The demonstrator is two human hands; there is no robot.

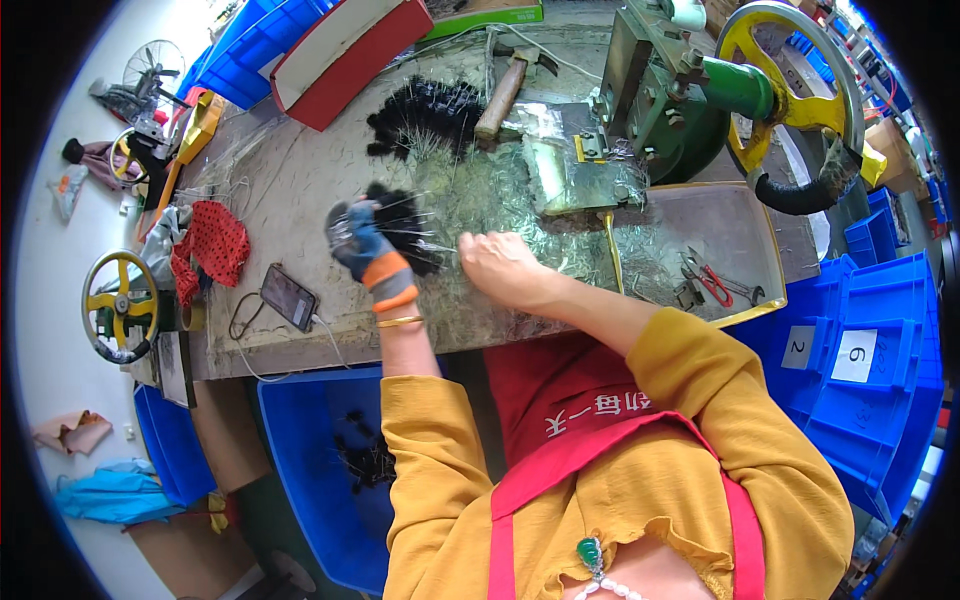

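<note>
My left hand (366,248), in a grey, blue and orange glove, is closed at the left side of a small heap of black bristle pieces with thin wire stems (405,225). Blur and the glove hide what its fingers hold. My bare right hand (500,268) is closed just right of that heap. Thin shiny wire runs from the bristles to its fingers; the grip itself is partly hidden. A larger heap of black bristle pieces (425,115) lies farther back, with wire stems sticking out. Loose wire bits cover the worktable (300,215) around my hands.
A hammer (502,95) lies behind my hands. At right stands a green press with a yellow handwheel (735,90); red-handled pliers (712,285) lie in a tray. A phone (288,297) and red cloth (215,245) are at left. Below is a blue bin (300,450) with black pieces.
</note>
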